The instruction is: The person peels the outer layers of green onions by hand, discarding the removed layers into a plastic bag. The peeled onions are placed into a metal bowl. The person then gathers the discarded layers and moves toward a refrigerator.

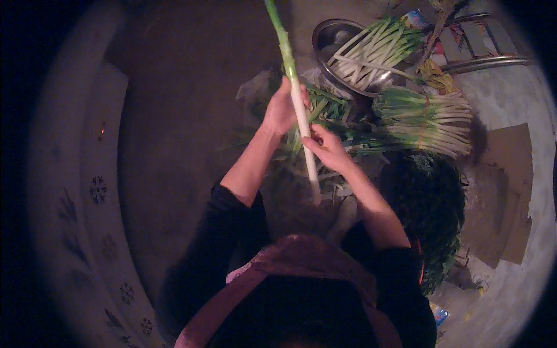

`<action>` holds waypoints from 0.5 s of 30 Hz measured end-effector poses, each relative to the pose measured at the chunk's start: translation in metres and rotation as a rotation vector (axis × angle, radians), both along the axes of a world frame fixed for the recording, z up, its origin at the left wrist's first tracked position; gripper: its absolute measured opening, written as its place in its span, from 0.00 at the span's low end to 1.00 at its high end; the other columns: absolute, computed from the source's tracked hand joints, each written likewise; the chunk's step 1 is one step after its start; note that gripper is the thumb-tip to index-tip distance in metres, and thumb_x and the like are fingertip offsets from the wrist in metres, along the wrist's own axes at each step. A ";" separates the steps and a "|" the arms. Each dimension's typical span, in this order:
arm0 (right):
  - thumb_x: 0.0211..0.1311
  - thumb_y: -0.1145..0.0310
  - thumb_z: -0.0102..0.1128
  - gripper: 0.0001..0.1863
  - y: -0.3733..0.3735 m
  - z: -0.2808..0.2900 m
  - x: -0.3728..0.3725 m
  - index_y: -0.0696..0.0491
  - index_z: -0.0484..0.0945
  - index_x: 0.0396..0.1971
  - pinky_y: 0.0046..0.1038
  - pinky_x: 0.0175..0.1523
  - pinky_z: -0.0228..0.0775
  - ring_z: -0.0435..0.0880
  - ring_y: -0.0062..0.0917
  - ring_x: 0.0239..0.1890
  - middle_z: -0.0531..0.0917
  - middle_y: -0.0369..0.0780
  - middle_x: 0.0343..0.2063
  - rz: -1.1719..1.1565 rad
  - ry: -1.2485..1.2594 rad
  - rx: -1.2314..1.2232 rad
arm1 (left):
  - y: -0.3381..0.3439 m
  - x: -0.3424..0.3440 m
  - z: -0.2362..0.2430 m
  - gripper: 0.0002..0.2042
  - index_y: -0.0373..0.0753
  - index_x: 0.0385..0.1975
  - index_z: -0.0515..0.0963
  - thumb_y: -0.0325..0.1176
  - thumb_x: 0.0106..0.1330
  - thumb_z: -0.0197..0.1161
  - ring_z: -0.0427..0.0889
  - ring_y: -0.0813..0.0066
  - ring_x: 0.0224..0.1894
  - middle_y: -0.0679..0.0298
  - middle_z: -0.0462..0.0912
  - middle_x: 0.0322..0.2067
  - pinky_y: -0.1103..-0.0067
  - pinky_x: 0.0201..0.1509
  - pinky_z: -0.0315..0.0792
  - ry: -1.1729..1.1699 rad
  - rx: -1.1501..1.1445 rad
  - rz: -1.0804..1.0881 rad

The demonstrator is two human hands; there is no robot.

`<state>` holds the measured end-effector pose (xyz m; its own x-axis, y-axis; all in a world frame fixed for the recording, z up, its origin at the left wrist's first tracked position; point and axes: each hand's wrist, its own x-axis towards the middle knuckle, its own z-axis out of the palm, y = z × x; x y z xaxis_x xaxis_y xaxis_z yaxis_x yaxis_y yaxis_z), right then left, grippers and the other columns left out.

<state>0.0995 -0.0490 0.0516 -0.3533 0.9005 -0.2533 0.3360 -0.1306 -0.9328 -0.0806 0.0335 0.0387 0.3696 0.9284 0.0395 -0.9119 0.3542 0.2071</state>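
Note:
A long green onion (300, 112) with a white stem stands out diagonally in front of me, its green top reaching the upper edge. My left hand (278, 113) is closed round it at the middle of its length. Lower down, my right hand (329, 149) grips the white part, thumb across the stem; the root end hangs below. Loose green leaves and trimmings (328, 107) lie on a clear plastic sheet beneath my hands. A tied bundle of green onions (423, 119) lies to the right, and a steel bowl (322, 43) of white-stemmed onions sits behind it.
Along the right are a dark heap of leafy greens (432, 209), flattened cardboard (510, 191) and, at the back, a metal-framed rack (476, 61). A pale panel with flower patterns (87, 220) runs along the left, beside the dark floor (174, 87).

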 end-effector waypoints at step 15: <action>0.79 0.60 0.49 0.14 -0.033 0.000 0.051 0.57 0.73 0.46 0.21 0.30 0.76 0.80 0.15 0.29 0.82 0.35 0.33 -0.031 -0.014 -0.330 | 0.042 -0.058 -0.055 0.16 0.40 0.44 0.69 0.48 0.81 0.45 0.72 0.70 0.35 0.64 0.71 0.32 0.64 0.46 0.75 0.117 -0.133 0.420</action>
<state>0.1500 -0.0823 0.0513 -0.3213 0.7792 -0.5381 0.3396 -0.4356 -0.8336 -0.1387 0.0753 -0.0166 -0.0452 0.9929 -0.1096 -0.9555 -0.0110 0.2949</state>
